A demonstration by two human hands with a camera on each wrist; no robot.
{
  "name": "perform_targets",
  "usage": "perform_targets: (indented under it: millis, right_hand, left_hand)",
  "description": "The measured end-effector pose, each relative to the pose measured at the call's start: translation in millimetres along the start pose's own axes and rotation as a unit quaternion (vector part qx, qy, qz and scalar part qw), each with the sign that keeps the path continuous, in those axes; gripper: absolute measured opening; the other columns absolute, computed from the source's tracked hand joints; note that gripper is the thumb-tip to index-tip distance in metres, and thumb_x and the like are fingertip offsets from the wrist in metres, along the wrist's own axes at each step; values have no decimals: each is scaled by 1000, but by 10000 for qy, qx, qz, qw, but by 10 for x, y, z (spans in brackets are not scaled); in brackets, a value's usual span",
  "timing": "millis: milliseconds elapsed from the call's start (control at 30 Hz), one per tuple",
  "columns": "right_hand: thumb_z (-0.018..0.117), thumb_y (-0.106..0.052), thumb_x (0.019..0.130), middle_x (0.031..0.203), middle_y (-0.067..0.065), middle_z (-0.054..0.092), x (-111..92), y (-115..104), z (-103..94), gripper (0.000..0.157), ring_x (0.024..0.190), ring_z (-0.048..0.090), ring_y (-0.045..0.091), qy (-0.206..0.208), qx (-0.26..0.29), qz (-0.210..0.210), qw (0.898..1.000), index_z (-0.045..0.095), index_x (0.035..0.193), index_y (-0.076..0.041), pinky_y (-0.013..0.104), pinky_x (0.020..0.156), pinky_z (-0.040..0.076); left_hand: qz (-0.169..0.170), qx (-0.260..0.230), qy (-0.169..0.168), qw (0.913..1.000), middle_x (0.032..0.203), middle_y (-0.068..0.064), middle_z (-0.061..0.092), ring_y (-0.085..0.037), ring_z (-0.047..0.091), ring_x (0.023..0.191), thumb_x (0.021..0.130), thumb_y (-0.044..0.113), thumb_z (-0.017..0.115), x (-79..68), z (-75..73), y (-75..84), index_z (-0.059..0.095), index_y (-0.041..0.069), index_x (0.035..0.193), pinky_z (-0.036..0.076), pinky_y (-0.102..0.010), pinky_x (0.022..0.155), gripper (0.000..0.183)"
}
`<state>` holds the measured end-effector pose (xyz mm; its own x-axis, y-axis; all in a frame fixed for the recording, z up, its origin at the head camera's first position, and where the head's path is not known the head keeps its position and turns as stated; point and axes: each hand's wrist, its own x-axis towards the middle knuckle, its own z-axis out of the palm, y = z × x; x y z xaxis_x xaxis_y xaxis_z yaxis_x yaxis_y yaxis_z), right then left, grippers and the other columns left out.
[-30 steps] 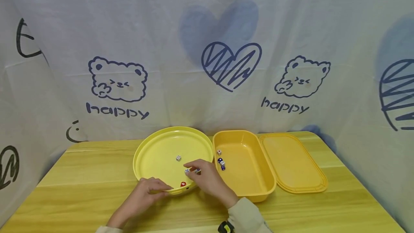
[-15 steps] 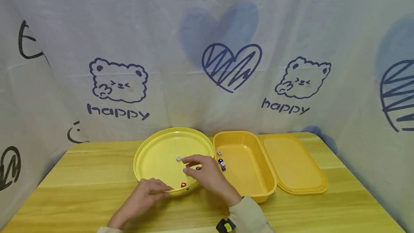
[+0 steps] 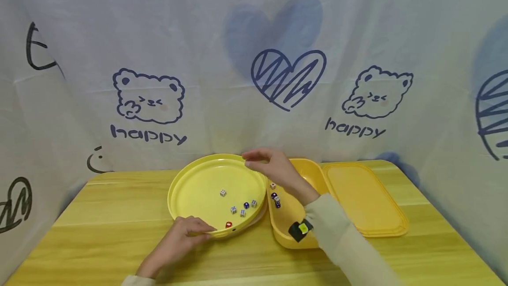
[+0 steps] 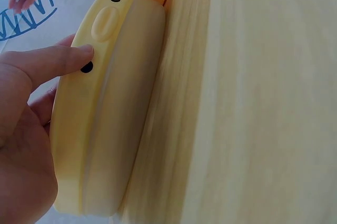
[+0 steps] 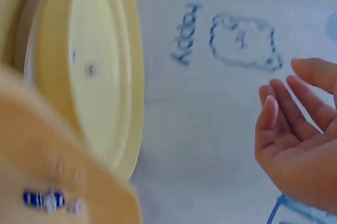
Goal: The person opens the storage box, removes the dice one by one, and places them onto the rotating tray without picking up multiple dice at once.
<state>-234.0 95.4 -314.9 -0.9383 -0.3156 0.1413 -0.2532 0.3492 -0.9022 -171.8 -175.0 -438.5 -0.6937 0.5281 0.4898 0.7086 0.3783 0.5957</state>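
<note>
My left hand [image 3: 186,235] grips the near rim of a round yellow tray [image 3: 177,180], thumb on its outer side. In the left wrist view the thumb presses beside a moulded beak and black eye dots on the side of the tray [image 4: 79,129]. Several dice lie in the tray: a red die [image 3: 228,224] close to the near rim, a blue die [image 3: 246,205] and white ones, such as the white die [image 3: 223,193] near the middle. My right hand [image 3: 278,169] is raised over the tray's far right rim. In the right wrist view its fingers [image 5: 284,113] bend loosely around nothing.
A deep orange-yellow box [image 3: 291,237] stands right of the tray, partly covered by my right forearm. Blue and white dice [image 3: 277,202] lie along its left side. Its flat lid [image 3: 365,197] lies farther right on the wooden table [image 3: 99,224]. A printed curtain [image 3: 214,56] hangs behind.
My right hand has risen away from the dice, up and to the right. Dice it had covered now show in the tray. My left hand keeps its grip on the rim.
</note>
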Motion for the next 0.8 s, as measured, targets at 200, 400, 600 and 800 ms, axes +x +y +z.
perform_targets:
  millis: [200, 400, 600, 800]
  right_hand:
    - [67, -21, 93, 113, 7, 66, 119, 194, -205, 30, 106, 59, 23, 233, -57, 192, 9995, 66, 117, -4, 38, 93, 47]
    - [68, -21, 92, 114, 6, 65, 180, 427, -320, 31, 108, 57, 23, 188, -15, 290, 9994, 66, 118, -5, 39, 95, 46]
    - [67, -18, 92, 115, 9, 64, 208, 635, -398, 31, 107, 56, 25, 53, 47, 410, 9991, 65, 119, -2, 41, 96, 45]
    - [67, -14, 92, 114, 7, 64, 218, 816, -411, 27, 105, 57, 24, 8, -180, 723, 9972, 66, 117, -4, 41, 97, 44]
  left_hand:
    - [-127, -9, -80, 9999, 88, 3, 72, -7, 61, 80, 82, 2, 73, -1, -32, 31, 76, 4, 96, 48, -26, 66, 14]
    - [-149, 5, -92, 9998, 87, 2, 72, -7, 60, 79, 83, 2, 73, 1, -38, 40, 76, 3, 95, 48, -26, 65, 13]
    - [-254, -20, -123, 9996, 88, 3, 72, -7, 60, 80, 83, 4, 72, 8, -46, 60, 76, 4, 95, 47, -26, 66, 13]
    - [-263, 13, -138, 9996, 88, 3, 72, -8, 60, 81, 84, 4, 72, 13, -53, 64, 76, 4, 95, 48, -27, 68, 12]
